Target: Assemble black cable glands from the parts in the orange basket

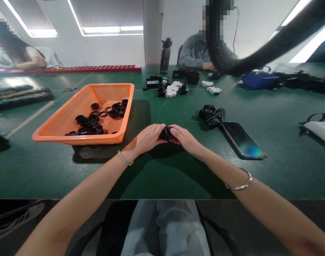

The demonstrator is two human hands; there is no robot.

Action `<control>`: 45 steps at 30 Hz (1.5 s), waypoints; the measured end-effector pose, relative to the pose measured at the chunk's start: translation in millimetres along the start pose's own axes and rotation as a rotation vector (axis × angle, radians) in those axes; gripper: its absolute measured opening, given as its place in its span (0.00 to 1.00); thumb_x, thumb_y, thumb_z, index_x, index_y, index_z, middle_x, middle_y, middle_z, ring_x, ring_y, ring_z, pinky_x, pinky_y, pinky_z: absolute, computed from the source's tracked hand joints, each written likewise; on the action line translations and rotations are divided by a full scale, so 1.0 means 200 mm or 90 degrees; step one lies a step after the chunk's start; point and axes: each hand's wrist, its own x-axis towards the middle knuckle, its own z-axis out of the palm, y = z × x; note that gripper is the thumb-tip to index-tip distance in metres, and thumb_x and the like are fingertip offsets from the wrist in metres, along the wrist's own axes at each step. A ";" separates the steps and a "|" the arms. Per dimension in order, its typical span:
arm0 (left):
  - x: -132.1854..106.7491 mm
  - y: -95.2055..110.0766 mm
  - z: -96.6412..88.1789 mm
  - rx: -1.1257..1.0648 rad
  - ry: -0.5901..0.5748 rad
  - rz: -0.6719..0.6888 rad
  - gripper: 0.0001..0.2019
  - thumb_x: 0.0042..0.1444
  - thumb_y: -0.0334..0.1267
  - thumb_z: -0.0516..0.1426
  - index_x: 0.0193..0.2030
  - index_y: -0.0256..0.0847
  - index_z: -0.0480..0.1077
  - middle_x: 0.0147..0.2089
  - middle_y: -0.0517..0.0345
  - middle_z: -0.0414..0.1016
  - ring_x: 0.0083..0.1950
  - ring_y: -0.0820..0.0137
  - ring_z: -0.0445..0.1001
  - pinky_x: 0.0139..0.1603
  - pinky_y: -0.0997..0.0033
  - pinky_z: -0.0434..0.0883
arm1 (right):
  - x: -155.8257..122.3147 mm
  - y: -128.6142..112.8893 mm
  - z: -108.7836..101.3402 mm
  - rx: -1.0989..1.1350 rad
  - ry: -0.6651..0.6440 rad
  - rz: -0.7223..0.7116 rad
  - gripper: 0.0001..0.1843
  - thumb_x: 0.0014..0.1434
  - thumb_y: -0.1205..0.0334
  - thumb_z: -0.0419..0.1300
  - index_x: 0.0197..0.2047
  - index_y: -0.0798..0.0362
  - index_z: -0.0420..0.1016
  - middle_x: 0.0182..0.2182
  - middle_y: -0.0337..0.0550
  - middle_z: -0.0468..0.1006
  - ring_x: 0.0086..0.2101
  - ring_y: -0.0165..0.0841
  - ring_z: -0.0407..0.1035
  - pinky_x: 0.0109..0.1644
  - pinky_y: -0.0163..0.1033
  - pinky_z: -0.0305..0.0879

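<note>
Clasping black fitting (166, 133), left hand (146, 140), right hand (185, 139)

Basket (79, 138) left of centre on table (162, 177), rings (98, 121) inside it, left hand (147, 138) and right hand (185, 139) meeting around small part (166, 133) at centre, fittings (212, 115) to the right, phone (242, 139) just beside them, bottle (165, 56) upper centre behind.
</note>
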 end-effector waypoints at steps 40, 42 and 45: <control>-0.01 0.06 -0.02 -0.134 -0.034 -0.134 0.18 0.58 0.37 0.54 0.52 0.34 0.57 0.46 0.44 0.73 0.42 0.59 0.76 0.41 0.61 0.72 | -0.03 -0.01 -0.01 -0.300 0.062 -0.197 0.20 0.63 0.49 0.46 0.48 0.55 0.66 0.43 0.53 0.76 0.40 0.42 0.71 0.44 0.44 0.65; -0.01 0.06 -0.02 -0.108 -0.031 -0.114 0.18 0.57 0.36 0.56 0.52 0.33 0.57 0.48 0.42 0.72 0.46 0.59 0.76 0.43 0.60 0.73 | -0.03 -0.01 0.00 -0.292 0.076 -0.177 0.21 0.63 0.48 0.45 0.47 0.55 0.66 0.41 0.52 0.76 0.38 0.41 0.71 0.42 0.43 0.64; 0.00 0.05 -0.02 -0.061 -0.018 -0.074 0.18 0.57 0.36 0.57 0.51 0.34 0.57 0.48 0.43 0.72 0.50 0.59 0.74 0.47 0.59 0.72 | -0.03 -0.01 0.02 -0.249 0.079 -0.136 0.22 0.63 0.46 0.43 0.43 0.56 0.67 0.34 0.49 0.76 0.33 0.38 0.70 0.37 0.40 0.63</control>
